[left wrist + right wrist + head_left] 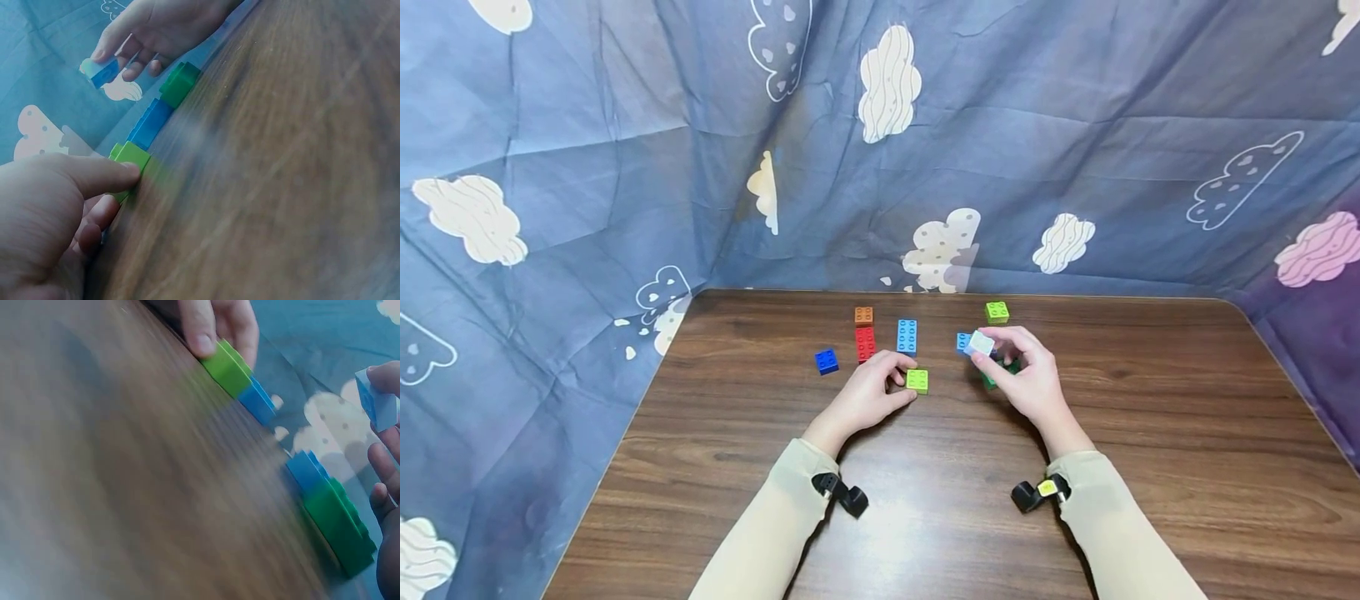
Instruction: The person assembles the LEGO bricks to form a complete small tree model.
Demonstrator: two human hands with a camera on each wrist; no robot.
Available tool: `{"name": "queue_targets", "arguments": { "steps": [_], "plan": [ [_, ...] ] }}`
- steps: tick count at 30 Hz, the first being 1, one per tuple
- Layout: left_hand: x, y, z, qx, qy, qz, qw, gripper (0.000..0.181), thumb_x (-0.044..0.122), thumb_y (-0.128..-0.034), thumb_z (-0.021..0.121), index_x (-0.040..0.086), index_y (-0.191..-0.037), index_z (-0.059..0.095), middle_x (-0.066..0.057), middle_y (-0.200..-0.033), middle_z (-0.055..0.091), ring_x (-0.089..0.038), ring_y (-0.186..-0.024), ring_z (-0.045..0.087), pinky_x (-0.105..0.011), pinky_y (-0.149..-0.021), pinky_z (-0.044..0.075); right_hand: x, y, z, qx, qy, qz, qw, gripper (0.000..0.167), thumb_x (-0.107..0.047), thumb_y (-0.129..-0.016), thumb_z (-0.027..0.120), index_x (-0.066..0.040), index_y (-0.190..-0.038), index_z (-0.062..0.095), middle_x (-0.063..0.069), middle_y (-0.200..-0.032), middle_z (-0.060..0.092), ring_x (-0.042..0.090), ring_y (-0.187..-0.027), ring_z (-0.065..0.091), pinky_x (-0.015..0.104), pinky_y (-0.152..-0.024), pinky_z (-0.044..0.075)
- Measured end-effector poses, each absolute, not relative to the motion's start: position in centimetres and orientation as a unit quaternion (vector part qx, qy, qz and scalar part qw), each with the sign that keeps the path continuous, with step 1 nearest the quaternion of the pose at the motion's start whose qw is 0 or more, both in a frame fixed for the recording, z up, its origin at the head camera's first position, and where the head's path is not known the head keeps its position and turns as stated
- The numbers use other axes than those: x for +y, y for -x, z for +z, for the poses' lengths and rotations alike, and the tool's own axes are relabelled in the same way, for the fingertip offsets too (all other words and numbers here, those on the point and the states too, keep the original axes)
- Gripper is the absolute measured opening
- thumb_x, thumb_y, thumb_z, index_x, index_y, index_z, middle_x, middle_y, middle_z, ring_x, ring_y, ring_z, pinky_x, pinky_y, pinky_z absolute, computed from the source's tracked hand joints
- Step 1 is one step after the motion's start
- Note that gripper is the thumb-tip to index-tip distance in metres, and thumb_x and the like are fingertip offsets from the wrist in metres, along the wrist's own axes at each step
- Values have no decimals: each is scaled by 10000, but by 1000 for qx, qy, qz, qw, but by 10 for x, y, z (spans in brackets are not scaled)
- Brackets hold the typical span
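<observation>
My left hand (871, 392) holds a lime green brick (917, 381) on the table between thumb and fingers; the left wrist view shows the thumb against that lime brick (132, 159). My right hand (1032, 375) pinches a light blue brick (981, 342) between thumb and forefinger, raised off the table, as the right wrist view also shows for the light blue brick (377, 403). Beneath and beside the right hand lie a blue brick (962, 342) and a green brick (989, 382), both partly hidden in the head view; the right wrist view shows the green brick (340, 528) whole.
Behind the left hand lie a long light blue brick (907, 335), a red brick (865, 342) and an orange brick (863, 316). A dark blue brick (827, 361) is at their left. Another lime brick (997, 312) sits near the back edge of the wooden table (925, 517), before a cloud-patterned cloth.
</observation>
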State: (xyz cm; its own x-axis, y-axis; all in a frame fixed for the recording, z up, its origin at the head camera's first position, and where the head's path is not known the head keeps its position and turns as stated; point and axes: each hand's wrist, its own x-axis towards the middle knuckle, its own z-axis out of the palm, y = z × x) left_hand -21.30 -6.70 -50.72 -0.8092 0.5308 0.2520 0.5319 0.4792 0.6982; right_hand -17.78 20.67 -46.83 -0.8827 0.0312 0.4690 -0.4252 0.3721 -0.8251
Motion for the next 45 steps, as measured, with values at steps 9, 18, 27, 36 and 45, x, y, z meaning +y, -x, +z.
{"name": "queue_targets", "arguments": {
  "steps": [9, 18, 27, 36, 45],
  "plan": [
    [-66, 213, -507, -860, 313, -402, -4, 367, 105, -940, 860, 74, -1273, 710, -41, -1078, 672, -174, -964, 641, -282, -855, 523, 192, 185, -496, -798, -176, 543, 194, 417, 97, -869, 857, 0, -1264, 765, 164, -1054, 695, 390, -832, 551, 398, -700, 439],
    [-61, 210, -505, -864, 300, -404, -12, 337, 131, -931, 877, 84, -1235, 738, -41, -1147, 717, -175, -970, 652, -292, -888, 543, 184, 185, -504, -803, -205, 542, 143, 391, -47, -934, 870, -130, -1302, 769, 37, -1063, 701, 190, -858, 622, 253, -760, 530],
    [-57, 210, -505, -872, 293, -392, -9, 370, 150, -922, 890, 77, -1249, 735, -44, -1169, 722, -173, -974, 651, -304, -894, 541, 178, 184, -503, -779, -234, 575, 92, 352, -17, -940, 856, -75, -1274, 759, 100, -1142, 722, 221, -889, 696, 248, -804, 600],
    [-58, 210, -504, -870, 305, -387, -9, 389, 163, -914, 894, 92, -1261, 733, -27, -1177, 729, -172, -980, 655, -309, -899, 534, 180, 186, -504, -824, -232, 506, 103, 354, -100, -923, 894, -147, -1255, 783, 10, -1117, 739, 253, -862, 645, 289, -741, 531],
    [-60, 211, -504, -861, 308, -404, -20, 389, 104, -907, 871, 87, -1267, 724, -32, -1183, 726, -168, -975, 653, -296, -900, 544, 179, 185, -506, -821, -227, 516, 92, 366, -92, -919, 897, -136, -1263, 780, 38, -1125, 733, 284, -854, 642, 300, -723, 523]
  ]
}}
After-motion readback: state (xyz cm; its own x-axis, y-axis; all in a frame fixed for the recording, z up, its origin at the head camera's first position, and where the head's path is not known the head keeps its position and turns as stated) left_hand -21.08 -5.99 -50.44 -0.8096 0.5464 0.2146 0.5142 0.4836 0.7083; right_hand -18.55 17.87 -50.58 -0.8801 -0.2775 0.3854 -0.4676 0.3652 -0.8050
